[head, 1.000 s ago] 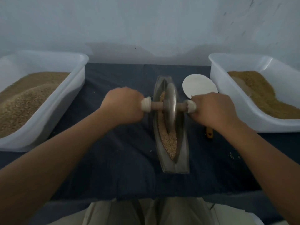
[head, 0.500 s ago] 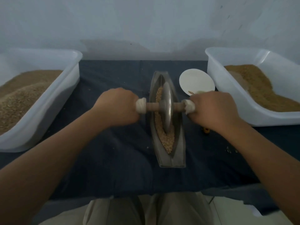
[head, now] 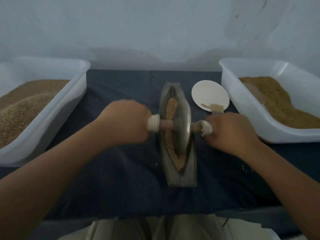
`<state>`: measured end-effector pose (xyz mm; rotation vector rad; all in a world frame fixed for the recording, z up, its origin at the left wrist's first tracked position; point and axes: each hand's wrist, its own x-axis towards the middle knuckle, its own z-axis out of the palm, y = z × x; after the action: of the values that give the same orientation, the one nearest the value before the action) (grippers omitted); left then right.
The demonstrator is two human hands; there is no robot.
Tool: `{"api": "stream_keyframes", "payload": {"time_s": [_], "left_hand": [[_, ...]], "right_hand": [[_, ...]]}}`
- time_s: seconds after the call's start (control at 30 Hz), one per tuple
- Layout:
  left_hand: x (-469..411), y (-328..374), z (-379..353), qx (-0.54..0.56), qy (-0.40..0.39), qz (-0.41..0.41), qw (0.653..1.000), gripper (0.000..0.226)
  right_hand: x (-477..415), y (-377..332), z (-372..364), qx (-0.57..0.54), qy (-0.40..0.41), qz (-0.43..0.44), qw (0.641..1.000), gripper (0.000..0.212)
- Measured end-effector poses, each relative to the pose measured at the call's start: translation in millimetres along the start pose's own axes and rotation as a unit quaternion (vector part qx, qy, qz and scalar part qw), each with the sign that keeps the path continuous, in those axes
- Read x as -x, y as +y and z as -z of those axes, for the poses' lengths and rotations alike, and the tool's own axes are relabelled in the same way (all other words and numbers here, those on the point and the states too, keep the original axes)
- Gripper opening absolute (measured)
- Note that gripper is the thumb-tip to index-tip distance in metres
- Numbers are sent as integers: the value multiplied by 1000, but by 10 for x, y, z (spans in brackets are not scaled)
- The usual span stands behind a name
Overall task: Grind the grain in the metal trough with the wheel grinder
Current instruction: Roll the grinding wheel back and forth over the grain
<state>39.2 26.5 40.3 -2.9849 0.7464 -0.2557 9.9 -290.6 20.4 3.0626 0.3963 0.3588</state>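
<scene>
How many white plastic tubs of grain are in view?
2: one white plastic tub at the left of the dark cloth, another tub at the right beside the round white plate. Both run off frame.

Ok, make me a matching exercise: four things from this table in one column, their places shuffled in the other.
Things
1. wheel grinder
2. white plate
3. left tub
4. metal trough

Places
a. next to the right tub
b. at the left edge of the cloth
c. gripped by the left hand and right hand
d. lengthwise in the middle of the cloth

Pairs: 1-c, 2-a, 3-b, 4-d
</scene>
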Motion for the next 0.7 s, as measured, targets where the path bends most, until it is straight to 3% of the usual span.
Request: {"api": "stream_keyframes", "payload": {"time_s": [0.13,0.23,0.33,0.5,0.7], "left_hand": [[-644,-85,53,-4,-27,78,997,21],[-762,-104,-6,11,-26,107,994,23],[-455,-67,-45,33,-45,85,995,16],[67,-35,-106,23,-24,10,999,18],[-721,-60,42,-24,13,105,994,29]], "right_hand": [[-644,-18,-119,44,59,-60,995,32],[-933,-40,-43,59,77,-58,994,30],[-677,-21,16,36,20,-38,998,29],[6,-5,44,-7,78,49,996,33],[-911,55,-173,34,55,-58,996,42]]}}
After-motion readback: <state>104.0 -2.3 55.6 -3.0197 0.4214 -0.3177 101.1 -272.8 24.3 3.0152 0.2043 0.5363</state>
